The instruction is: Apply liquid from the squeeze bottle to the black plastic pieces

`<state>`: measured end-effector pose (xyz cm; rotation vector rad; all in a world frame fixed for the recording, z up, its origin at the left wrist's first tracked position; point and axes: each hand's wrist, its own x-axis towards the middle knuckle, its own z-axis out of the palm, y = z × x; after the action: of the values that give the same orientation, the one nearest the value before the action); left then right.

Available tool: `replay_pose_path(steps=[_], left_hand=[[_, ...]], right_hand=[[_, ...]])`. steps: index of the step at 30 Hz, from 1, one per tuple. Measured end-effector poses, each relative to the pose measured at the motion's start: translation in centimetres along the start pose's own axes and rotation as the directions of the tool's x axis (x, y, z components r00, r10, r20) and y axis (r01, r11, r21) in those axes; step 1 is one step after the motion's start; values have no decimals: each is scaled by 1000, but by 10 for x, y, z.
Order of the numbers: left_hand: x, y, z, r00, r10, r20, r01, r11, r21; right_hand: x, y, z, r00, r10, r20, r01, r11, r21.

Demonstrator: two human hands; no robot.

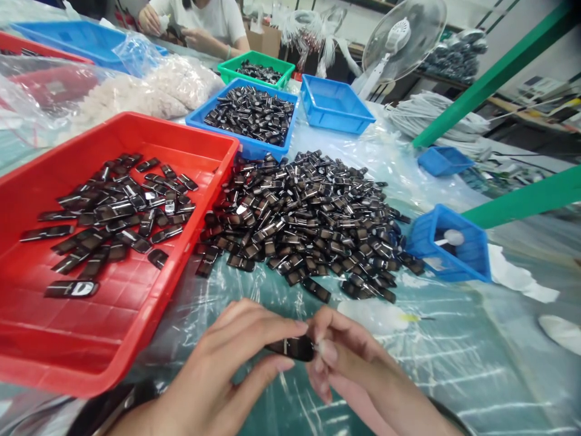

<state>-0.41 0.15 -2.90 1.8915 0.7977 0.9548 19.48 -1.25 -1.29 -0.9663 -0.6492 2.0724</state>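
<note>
My left hand [236, 345] grips a small dark, glossy plastic piece [297, 347] between thumb and fingers, just above the table [436, 375]. At the right end of that piece, my right hand [349, 348] is closed in a pinch. Something tiny and pale may be between its fingertips, too small to make out. A large pile of similar dark pieces [313, 218] lies just beyond both hands. More of them are scattered in a red tray [113, 327] on the left. A soft white bottle with a yellow needle tip [372, 316] rests on its side beyond my right hand.
A blue bin [240, 144] and a green bin [288, 75] hold more dark pieces. Right of the pile stands a small blue basket [476, 254] with a white-handled item inside. Plastic bags [181, 79] lie at back left. Another person [213, 27] works opposite, near a fan [399, 36].
</note>
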Motion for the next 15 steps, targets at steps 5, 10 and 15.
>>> replay_pose_path(steps=[5, 10, 15], left_hand=[[-2, -1, 0, 1000, -1, 11, 1, 1000, 21], [-3, -1, 0, 1000, 6, 16, -6, 1000, 30], [-1, 4, -1, 998, 59, -21, -57, 996, 75]], right_hand=[[-1, 0, 2, 999, -8, 32, 7, 1000, 27], [0, 1, 0, 999, 1, 39, -3, 998, 60], [1, 2, -2, 999, 17, 42, -21, 995, 98]])
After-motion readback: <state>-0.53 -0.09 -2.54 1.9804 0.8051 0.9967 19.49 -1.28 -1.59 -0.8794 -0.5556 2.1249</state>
